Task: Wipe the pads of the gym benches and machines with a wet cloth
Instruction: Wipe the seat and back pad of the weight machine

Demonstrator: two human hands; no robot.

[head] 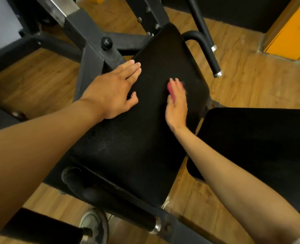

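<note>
Right hand (176, 101) presses pink cloth (170, 88) flat on black seat pad (145, 138), fingers straight. Left hand (114, 88) flat, empty, bracing pad. Cloth looks soft, limp; palm it.

Pretty dim, warm indoor light — the black seat pad (145, 138) shows only a faint sheen. Right hand (176, 101) is motion-blurred, and the edges bend fisheye-style.

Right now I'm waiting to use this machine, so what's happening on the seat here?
A person is wiping the black seat pad. The right hand presses a pink cloth flat against the pad's far half, fingers straight; it looks blurred, probably mid-stroke. The left hand rests open on the pad's left edge, apparently bracing. A second black pad lies to the right, with nothing on it.
</note>
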